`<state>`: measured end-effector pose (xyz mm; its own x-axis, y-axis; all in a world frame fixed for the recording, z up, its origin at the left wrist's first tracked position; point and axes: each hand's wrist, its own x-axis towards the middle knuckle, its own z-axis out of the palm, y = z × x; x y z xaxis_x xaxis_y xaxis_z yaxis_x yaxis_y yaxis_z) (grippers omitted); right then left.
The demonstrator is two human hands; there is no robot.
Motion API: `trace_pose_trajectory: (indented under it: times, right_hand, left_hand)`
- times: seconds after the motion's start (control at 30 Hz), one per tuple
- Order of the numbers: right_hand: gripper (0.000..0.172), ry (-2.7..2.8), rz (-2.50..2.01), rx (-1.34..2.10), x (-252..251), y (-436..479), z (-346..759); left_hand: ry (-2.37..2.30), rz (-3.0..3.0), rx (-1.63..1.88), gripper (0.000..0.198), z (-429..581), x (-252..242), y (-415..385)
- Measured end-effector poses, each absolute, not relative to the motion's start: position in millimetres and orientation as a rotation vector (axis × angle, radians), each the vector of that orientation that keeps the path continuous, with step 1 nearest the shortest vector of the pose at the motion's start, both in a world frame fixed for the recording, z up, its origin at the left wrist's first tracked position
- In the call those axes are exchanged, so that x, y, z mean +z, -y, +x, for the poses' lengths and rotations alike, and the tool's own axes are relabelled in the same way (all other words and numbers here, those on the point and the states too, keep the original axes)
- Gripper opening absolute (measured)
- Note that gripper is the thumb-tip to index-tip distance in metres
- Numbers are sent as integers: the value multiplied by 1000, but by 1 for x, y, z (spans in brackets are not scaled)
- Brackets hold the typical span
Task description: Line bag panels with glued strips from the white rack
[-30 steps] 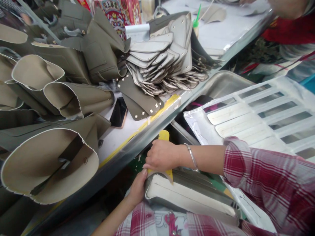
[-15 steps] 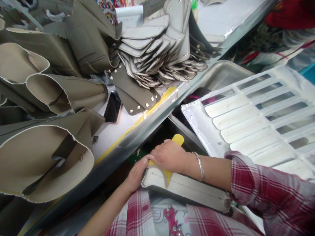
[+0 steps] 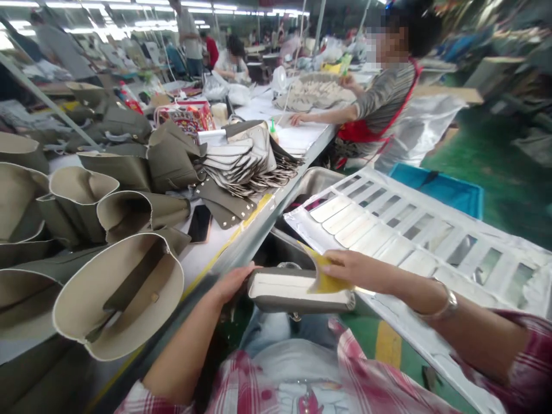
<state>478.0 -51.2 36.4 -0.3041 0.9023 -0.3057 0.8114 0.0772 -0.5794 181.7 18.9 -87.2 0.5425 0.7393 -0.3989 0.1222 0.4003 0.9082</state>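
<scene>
Yellow, thin and bent, the sheet (image 3: 330, 277) is gripped in the right hand (image 3: 351, 269), its lower edge over the pale face of a grey-brown bag (image 3: 280, 303); the right-hand fingers cover much of it, so I can't make out its whole outline. The bag lies on its side above the person's lap, off the table (image 3: 238, 240) and just beside the table's front edge; its underside is hidden from me. The left hand (image 3: 235, 283) touches the bag's left end, near the same table edge, but whether those fingers curl round the corner I cannot tell.

To the right, a white rack (image 3: 491, 236) carries white strips (image 3: 345, 224) along its left edge; the right forearm hides some of its near side. On the table, a phone (image 3: 200, 224) lies near the front edge, and studded dark straps (image 3: 224, 201) reach almost to the yellow tape there. Pale flaps (image 3: 233, 161) are heaped behind them, too overlapped to count. Open-mouthed bags (image 3: 125, 299) crowd the table's left part, the outermost cut off by the picture. Past the rack's far edge sits a blue crate (image 3: 466, 198), partly covered; beyond the table's far right end, people blur away
</scene>
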Motion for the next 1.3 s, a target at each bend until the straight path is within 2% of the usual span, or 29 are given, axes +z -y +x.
trace_pose_trajectory:
  times: [0.1, 0.23, 0.3, 0.47, 0.57, 0.77, 1.03, 1.3]
  right_hand:
    - [21, 1847, -1732, 1330, 32, 104, 457]
    - [20, 1649, -1620, 1337, -12, 140, 406]
    - [22, 1509, -1597, 1330, -34, 142, 381]
    - [32, 1108, -1512, 1399, -71, 134, 336]
    - [37, 917, -1490, 1370, -83, 132, 317]
    - [43, 637, -1374, 1686, -90, 125, 296]
    - [48, 481, -1234, 1845, -86, 113, 301]
    - [58, 385, -1276, 1968, -88, 99, 319]
  left_hand:
    - [-1074, 1120, 529, 43, 166, -82, -7]
    - [-942, 987, 499, 59, 167, -81, 20]
    - [-850, 870, 484, 64, 177, -83, 29]
    - [-715, 742, 661, 57, 192, -91, 32]
    - [-661, 741, 743, 62, 190, -97, 30]
    - [-582, 732, 741, 75, 182, -105, 29]
    - [-825, 894, 837, 68, 197, -101, 27]
    - [-1085, 1090, 731, 51, 206, -90, 15]
